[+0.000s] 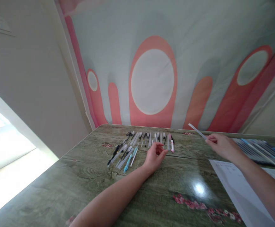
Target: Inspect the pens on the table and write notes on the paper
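My right hand (220, 146) is raised over the right side of the table, its fingertips pinching one end of a long, pale translucent strip (197, 130). The strip slants up and to the left; its exact kind is unclear. Beside the front of a row of pens, my left hand (154, 156) has its fingers loosely bent and its thumb apart, with nothing visible between them. A pink-and-white pen (172, 146) lies just right of its fingertips. Left of it are a light-blue pen (128, 163), a white pen (134, 157) and a black pen (113, 154).
Several clear strips and pens lie at the back of the wood-patterned table (85, 183). On the right are a batch of grey and blue pen-like sticks (260, 151) and printed white paper (234, 183), partly under my right forearm. A pink-and-grey patterned wall (151, 123) rises behind.
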Tool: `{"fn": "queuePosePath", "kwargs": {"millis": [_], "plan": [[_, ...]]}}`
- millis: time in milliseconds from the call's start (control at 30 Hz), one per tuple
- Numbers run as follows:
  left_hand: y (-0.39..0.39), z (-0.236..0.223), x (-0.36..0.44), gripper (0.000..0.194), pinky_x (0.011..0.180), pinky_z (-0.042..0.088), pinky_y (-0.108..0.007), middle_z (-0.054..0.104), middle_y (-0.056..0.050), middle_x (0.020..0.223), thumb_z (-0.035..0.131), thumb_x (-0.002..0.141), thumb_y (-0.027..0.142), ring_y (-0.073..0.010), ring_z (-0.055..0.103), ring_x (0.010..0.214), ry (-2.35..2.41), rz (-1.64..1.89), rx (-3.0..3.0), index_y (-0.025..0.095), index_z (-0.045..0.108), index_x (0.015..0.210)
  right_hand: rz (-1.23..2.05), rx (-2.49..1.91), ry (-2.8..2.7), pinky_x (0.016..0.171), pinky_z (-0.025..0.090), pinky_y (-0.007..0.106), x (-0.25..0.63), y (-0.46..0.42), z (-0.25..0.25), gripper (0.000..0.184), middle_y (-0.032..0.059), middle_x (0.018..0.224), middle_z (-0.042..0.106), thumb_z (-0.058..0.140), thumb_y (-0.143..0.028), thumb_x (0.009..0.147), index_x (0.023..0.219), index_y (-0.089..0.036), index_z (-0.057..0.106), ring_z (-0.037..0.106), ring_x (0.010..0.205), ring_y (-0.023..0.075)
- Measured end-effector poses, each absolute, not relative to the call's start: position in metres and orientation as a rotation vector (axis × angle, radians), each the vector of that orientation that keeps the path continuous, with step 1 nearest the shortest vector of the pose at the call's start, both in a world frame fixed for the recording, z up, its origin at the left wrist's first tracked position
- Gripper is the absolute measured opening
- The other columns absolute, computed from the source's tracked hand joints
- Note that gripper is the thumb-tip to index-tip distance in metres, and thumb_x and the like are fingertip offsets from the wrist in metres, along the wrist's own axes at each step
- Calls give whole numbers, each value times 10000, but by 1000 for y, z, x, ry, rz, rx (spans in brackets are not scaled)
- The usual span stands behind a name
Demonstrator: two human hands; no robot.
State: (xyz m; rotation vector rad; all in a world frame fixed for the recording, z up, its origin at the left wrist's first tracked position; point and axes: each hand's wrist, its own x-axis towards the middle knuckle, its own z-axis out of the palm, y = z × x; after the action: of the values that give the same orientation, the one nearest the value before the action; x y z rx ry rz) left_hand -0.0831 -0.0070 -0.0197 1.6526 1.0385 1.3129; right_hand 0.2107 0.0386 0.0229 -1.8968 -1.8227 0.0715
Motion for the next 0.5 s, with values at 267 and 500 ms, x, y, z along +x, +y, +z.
{"fn": "queuePosePath", "kwargs": {"millis": [267, 500], "plan": [[-17, -12, -83, 266, 555, 388, -208, 557, -16, 764, 500, 771, 335, -92, 489, 609, 1089, 1174, 1920, 167, 479, 976, -12, -2396, -1760, 561, 395, 394, 234, 44, -3, 264, 151, 920, 623, 430, -366, 733, 777, -205, 635, 582, 782, 326], [-20, -7, -85, 184, 604, 386, -223, 536, -26, 718, 443, 805, 309, -107, 472, 637, 1100, 1113, 2151, 158, 546, 794, 20, -2436, -1844, 572, 421, 426, 232, 45, -10, 261, 178, 913, 624, 440, -313, 716, 768, -152, 639, 584, 799, 354]]}}
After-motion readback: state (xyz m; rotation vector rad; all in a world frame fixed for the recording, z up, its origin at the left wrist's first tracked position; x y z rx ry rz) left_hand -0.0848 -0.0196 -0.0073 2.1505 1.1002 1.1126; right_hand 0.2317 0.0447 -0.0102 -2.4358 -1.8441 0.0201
